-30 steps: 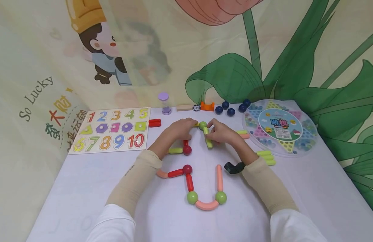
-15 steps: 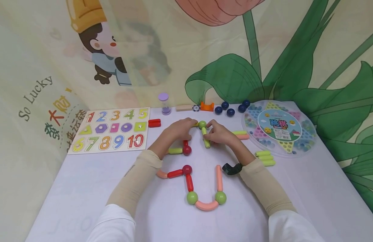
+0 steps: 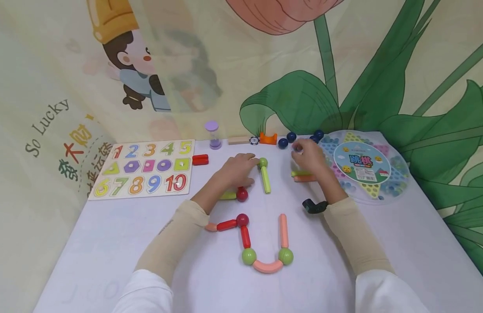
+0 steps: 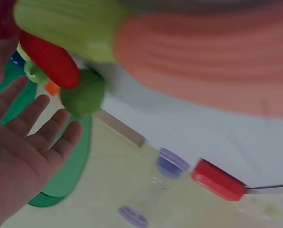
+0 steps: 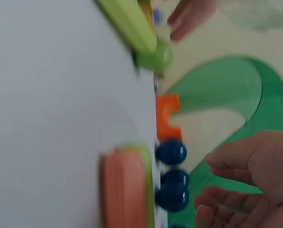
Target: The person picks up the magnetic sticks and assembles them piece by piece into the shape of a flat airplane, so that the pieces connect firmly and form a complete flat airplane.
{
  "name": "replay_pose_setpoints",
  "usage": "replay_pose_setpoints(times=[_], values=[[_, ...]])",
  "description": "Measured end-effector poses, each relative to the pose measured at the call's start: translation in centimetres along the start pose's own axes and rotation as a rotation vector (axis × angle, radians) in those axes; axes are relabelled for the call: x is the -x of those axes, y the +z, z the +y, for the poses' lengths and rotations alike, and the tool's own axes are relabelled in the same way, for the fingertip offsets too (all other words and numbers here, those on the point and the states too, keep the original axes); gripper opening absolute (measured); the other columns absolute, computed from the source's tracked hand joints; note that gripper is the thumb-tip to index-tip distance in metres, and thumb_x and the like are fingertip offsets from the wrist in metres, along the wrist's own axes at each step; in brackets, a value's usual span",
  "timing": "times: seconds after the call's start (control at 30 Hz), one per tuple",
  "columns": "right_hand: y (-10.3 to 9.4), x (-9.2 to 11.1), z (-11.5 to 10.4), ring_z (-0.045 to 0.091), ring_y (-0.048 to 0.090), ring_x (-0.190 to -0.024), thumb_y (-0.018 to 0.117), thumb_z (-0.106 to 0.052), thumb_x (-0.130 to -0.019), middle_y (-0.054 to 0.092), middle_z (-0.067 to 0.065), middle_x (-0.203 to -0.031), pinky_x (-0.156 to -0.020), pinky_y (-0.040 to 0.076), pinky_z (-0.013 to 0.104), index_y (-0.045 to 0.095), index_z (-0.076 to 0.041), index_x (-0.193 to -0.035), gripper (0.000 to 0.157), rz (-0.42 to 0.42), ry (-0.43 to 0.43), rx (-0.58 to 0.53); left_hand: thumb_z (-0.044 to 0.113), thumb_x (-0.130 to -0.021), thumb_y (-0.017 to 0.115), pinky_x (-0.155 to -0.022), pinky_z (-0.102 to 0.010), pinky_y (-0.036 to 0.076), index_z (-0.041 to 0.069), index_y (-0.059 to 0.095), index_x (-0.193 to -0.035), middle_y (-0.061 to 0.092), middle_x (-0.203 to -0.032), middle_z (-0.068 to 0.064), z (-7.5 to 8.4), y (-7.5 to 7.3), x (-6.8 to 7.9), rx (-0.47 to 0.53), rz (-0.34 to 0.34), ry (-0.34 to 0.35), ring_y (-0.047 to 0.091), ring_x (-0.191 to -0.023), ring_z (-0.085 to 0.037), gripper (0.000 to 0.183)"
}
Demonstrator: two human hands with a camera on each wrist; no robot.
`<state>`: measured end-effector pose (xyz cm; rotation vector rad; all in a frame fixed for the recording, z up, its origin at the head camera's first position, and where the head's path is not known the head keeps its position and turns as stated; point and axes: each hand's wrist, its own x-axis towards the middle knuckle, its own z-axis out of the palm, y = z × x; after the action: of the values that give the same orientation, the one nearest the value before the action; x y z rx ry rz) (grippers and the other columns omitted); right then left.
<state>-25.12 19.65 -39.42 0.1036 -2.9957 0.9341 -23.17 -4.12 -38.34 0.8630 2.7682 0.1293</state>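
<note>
My left hand (image 3: 238,170) hovers over the far part of a chain of magnetic rods and balls, its fingertips right beside a light-green ball (image 3: 262,162). From that ball a yellow-green rod (image 3: 266,180) runs toward me. In the left wrist view the fingers spread loosely, near a red rod (image 4: 49,59) and a green ball (image 4: 82,92) that the hand hides in the head view. My right hand (image 3: 309,155) reaches over the dark blue balls (image 5: 172,195) at the back, fingers loosely bent with a gap between thumb and fingers. Below it lies a pink rod (image 3: 305,178) beside a yellow-green rod (image 3: 300,173).
Nearer me, red rods, pink rods, a red ball (image 3: 242,220) and green balls (image 3: 286,256) form a U-shaped chain. A number board (image 3: 141,169) lies left, a round checkers board (image 3: 362,165) right. A purple sand timer (image 3: 212,134) and orange piece (image 3: 268,138) stand behind.
My right hand has let go of the yellow-green rod, now joined to the green ball, and moved right and back to the blue balls. My left hand has shifted only slightly.
</note>
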Motion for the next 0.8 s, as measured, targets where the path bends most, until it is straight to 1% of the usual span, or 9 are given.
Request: replay_pose_setpoints(times=[0.03,0.1,0.2,0.3,0.4,0.5,0.57,0.67,0.8], values=[[-0.4,-0.6,0.4,0.031,0.047,-0.097,0.056,-0.016,-0.087,0.049,0.016,-0.112,-0.084,0.041,0.045,0.056,-0.005,-0.113,0.029,0.029,-0.006,0.031,0.032,-0.079,0.067,-0.092,-0.045,0.037,0.023,0.044,-0.133,0.039,-0.136,-0.005,0.5,0.1,0.1,-0.022,0.017,0.024,0.035,-0.121,-0.026,0.06],[-0.9,-1.7,0.9,0.035,0.043,-0.107,0.055,-0.015,-0.087,0.042,0.019,-0.123,-0.09,0.036,0.05,0.054,-0.006,-0.12,0.034,0.033,0.01,0.074,0.03,-0.08,0.066,-0.089,-0.041,0.039,0.025,0.048,-0.131,0.043,-0.13,-0.005,1.5,0.3,0.2,-0.058,0.036,0.073,0.039,-0.115,-0.024,0.054],[-0.9,-3.0,1.4,0.04,0.04,-0.112,0.052,-0.015,-0.087,0.036,0.023,-0.128,-0.092,0.033,0.054,0.049,-0.006,-0.126,0.04,-0.051,0.028,0.171,0.024,-0.081,0.065,-0.082,-0.035,0.042,0.027,0.054,-0.126,0.051,-0.118,-0.003,2.9,0.6,0.2,-0.087,0.028,0.139,0.044,-0.101,-0.02,0.046],[-0.3,-3.5,1.1,0.039,0.044,-0.105,0.052,-0.013,-0.086,0.041,0.022,-0.122,-0.089,0.034,0.057,0.051,-0.006,-0.124,0.038,-0.135,0.042,0.243,0.017,-0.083,0.062,-0.077,-0.029,0.042,0.028,0.058,-0.122,0.055,-0.109,-0.001,3.7,0.7,0.1,-0.096,-0.009,0.149,0.045,-0.092,-0.016,0.041],[0.5,-2.9,0.1,0.034,0.048,-0.094,0.055,-0.012,-0.085,0.047,0.018,-0.112,-0.085,0.039,0.054,0.056,-0.008,-0.117,0.032,-0.181,0.034,0.267,0.014,-0.085,0.061,-0.076,-0.026,0.042,0.028,0.059,-0.12,0.055,-0.106,0.001,3.8,0.9,-0.2,-0.068,-0.039,0.119,0.044,-0.089,-0.013,0.039],[0.9,-1.4,-0.6,0.029,0.049,-0.086,0.06,-0.014,-0.083,0.052,0.014,-0.105,-0.079,0.045,0.044,0.057,-0.007,-0.111,0.029,-0.234,-0.004,0.204,0.013,-0.087,0.058,-0.081,-0.027,0.042,0.027,0.059,-0.121,0.055,-0.108,0.002,3.5,1.1,-0.4,-0.024,-0.038,0.109,0.045,-0.091,-0.012,0.037],[0.8,0.1,-0.9,0.027,0.051,-0.083,0.063,-0.017,-0.082,0.053,0.012,-0.103,-0.07,0.049,0.038,0.055,-0.007,-0.111,0.032,-0.289,-0.01,0.103,0.011,-0.087,0.056,-0.085,-0.028,0.041,0.026,0.059,-0.12,0.056,-0.109,0.003,3.3,1.2,-0.5,0.012,-0.037,0.12,0.045,-0.093,-0.012,0.037],[0.5,2.6,-1.1,0.025,0.053,-0.08,0.066,-0.02,-0.081,0.054,0.011,-0.102,-0.062,0.05,0.03,0.051,-0.007,-0.112,0.037,-0.364,-0.019,-0.055,0.009,-0.087,0.055,-0.09,-0.03,0.039,0.024,0.059,-0.121,0.057,-0.111,0.004,3.1,1.2,-0.6,0.055,-0.038,0.144,0.046,-0.094,-0.012,0.037],[0.5,5.7,-1.4,0.022,0.054,-0.078,0.07,-0.022,-0.079,0.055,0.007,-0.101,-0.063,0.049,0.028,0.051,-0.008,-0.112,0.04,-0.405,-0.089,-0.171,0.008,-0.087,0.056,-0.092,-0.03,0.037,0.022,0.058,-0.122,0.058,-0.112,0.004,2.7,1.2,-0.5,0.097,-0.04,0.153,0.046,-0.096,-0.011,0.039]])
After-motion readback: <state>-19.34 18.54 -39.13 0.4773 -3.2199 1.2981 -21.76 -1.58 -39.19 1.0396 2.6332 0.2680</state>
